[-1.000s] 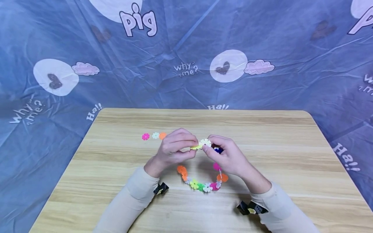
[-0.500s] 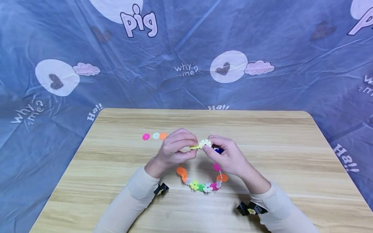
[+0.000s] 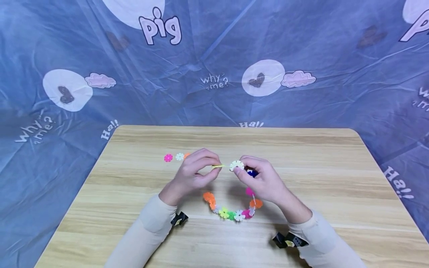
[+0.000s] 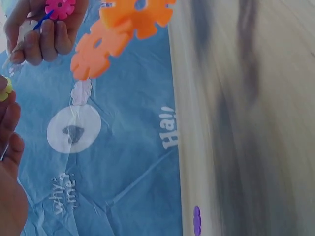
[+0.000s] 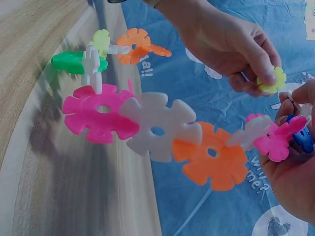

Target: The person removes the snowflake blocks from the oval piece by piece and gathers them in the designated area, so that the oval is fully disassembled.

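Observation:
My left hand [image 3: 197,169] pinches a yellow flower-shaped snowflake disc [image 3: 218,166], held nearly edge-on in the head view. Just to its right, my right hand [image 3: 263,178] holds a white snowflake disc [image 3: 237,163] between thumb and fingers. A gap shows between these two discs. From the right hand a chain of joined discs curves down and round to the left, passing a dark blue disc [image 3: 252,173] and a green one [image 3: 231,215]. Its far end is orange [image 3: 208,196]. In the right wrist view, pink [image 5: 101,114] and orange discs [image 5: 210,156] of the chain hang close to the camera.
Behind the left hand lie a loose pink disc [image 3: 168,158], a white disc [image 3: 180,156] and a partly hidden orange disc [image 3: 187,155]. The left wrist view shows a purple disc [image 4: 197,220] on the wooden table [image 3: 301,149]. A blue printed cloth [image 3: 187,104] hangs behind.
My left hand has drawn left with the yellow disc, which overlapped the white disc before and now stands apart from it. The right hand has hardly moved.

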`<state>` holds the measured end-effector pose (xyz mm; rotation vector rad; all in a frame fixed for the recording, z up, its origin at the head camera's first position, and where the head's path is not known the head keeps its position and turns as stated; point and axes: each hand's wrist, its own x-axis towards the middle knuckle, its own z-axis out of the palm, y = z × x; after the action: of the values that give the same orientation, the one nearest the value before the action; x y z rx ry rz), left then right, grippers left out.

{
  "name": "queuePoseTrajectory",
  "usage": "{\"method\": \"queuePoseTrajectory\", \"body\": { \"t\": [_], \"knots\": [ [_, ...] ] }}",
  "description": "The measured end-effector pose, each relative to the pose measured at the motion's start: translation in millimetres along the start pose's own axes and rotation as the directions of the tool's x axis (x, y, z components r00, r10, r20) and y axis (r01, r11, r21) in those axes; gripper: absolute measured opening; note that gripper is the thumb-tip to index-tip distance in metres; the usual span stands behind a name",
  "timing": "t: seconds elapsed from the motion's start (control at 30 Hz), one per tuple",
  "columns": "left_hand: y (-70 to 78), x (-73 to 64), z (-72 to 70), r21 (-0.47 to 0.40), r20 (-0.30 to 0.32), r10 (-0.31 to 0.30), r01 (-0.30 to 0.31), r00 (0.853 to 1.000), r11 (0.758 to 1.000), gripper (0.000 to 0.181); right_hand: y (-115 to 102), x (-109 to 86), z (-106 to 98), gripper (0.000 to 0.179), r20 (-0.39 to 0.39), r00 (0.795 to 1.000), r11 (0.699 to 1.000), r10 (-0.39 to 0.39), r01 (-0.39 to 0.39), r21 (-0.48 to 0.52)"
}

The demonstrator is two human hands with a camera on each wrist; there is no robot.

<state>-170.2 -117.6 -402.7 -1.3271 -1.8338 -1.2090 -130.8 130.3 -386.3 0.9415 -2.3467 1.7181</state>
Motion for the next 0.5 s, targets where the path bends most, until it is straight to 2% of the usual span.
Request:
{"method": "queuePoseTrajectory", "body": {
  "t": [0.17,0.3,0.5],
  "knots": [
    [-3.1,-8.7,-6.2,0.040,0.033,-0.137,0.135,0.990,0.990,0.018,0.5,-0.6,0.1,0.020,-0.001,1.000,1.000,0.005,-0.005,-0.018],
    [-5.6,-15.6,-12.4,0.071,0.041,-0.231,0.228,0.972,0.971,0.016,0.5,-1.3,-0.1,0.020,-0.004,1.000,1.000,0.011,-0.011,-0.028],
    [-4.4,-22.7,-25.2,0.122,0.045,-0.336,0.329,0.941,0.936,0.014,1.4,-2.6,-0.3,0.020,-0.002,1.000,1.000,0.008,-0.008,-0.023]
  ]
}}
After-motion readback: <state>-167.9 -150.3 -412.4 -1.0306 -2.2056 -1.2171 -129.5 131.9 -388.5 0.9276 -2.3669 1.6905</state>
